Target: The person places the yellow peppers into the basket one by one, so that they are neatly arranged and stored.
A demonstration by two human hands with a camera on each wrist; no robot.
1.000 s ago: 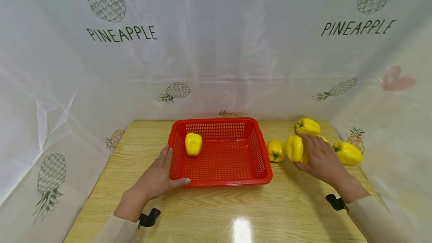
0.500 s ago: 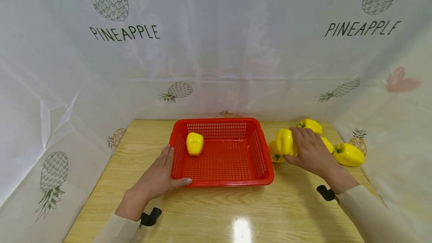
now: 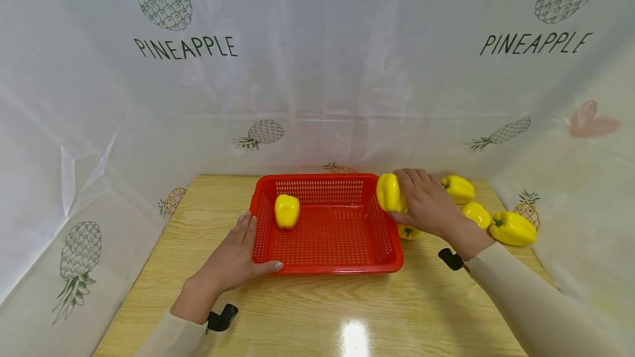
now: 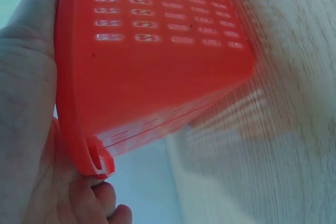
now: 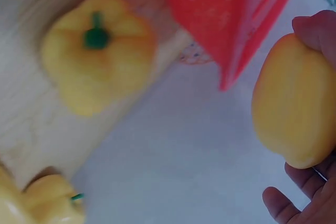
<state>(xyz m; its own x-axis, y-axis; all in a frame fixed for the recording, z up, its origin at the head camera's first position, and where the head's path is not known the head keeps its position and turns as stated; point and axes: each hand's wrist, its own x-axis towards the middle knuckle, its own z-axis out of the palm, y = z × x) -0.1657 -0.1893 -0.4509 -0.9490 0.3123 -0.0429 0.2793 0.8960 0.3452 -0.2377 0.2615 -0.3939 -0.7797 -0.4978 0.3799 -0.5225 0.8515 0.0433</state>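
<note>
In the head view, a red plastic basket [image 3: 327,270] with slotted walls sits mid-table, and a yellow bell pepper [image 3: 287,211] stands in its left part. My left hand [image 3: 228,263] rests on the basket's front left corner, fingers along the left rim and thumb on the front rim. My right hand [image 3: 421,200] grips another yellow bell pepper [image 3: 391,193], held up over the basket's right rim. In the right wrist view this held pepper [image 5: 294,103] sits between thumb and fingers. Below it a yellow pepper with a green stem [image 5: 100,56] lies beside the basket wall.
Right of the basket lie several more yellow peppers: one at the back [image 3: 458,189], a partly hidden one [image 3: 476,215], and one near the right edge [image 3: 513,228]. The wooden table [image 3: 297,313] ends at white sheeting [image 3: 347,81] with pineapple prints behind and at both sides.
My right hand has carried its pepper left and up, from the group on the right to the basket's right rim. My left hand stays on the basket corner.
</note>
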